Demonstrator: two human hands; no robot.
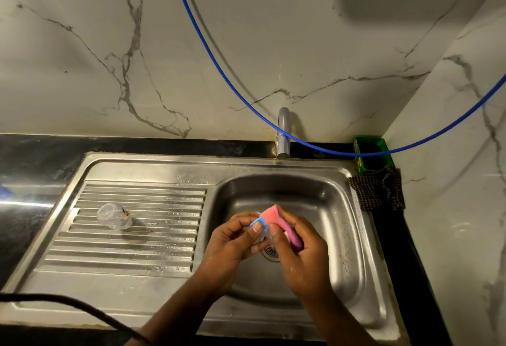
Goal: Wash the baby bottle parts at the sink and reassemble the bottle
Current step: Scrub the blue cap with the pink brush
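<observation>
Over steel sink basin (339, 208), left grip (232, 238) pinching small blue-rimmed part (258, 222), right grip (298, 247) clamping soft pink sponge (269, 215); likely light, soapy-slick, best pinched at rim

Small blue-rimmed bottle part (258, 225) above sink drain (271, 253) mostly hidden by fingers and pink sponge (273, 218), drain half covered by hands, blue hose (219, 63) cut off at top and right edges
</observation>
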